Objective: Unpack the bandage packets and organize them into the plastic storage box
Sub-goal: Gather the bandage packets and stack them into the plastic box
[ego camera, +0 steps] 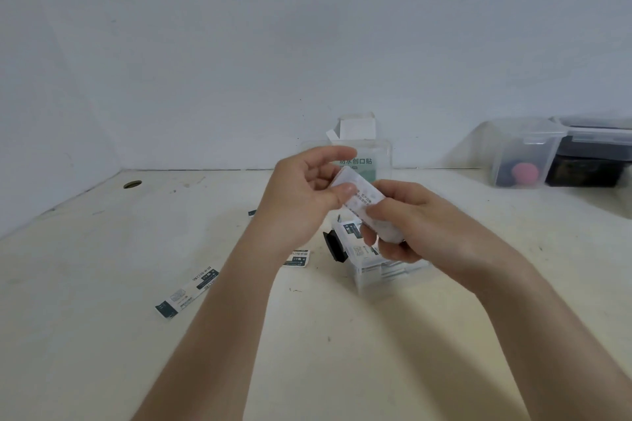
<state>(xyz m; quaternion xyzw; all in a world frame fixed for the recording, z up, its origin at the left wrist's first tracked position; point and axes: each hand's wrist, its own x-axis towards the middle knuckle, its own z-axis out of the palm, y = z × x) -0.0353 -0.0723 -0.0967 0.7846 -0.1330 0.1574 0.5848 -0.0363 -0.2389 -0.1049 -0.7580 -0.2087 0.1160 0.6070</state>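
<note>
Above the table's middle, both hands hold one white bandage packet (360,196) with small print. My left hand (304,195) pinches its upper end between thumb and fingers. My right hand (410,222) grips its lower end. Directly under the hands sits the clear plastic storage box (372,270) with a black latch (331,246); several packets lie inside it. Its clear lid (383,154) stands upright behind. A green-and-white bandage carton (357,130) stands open behind the lid. Loose packets lie on the table at left (188,294) and under my left wrist (297,258).
Two clear lidded containers (523,154) (595,157) stand at the back right against the wall. A round cable hole (132,184) is in the table at the back left. The wall (307,44) closes off the far edge.
</note>
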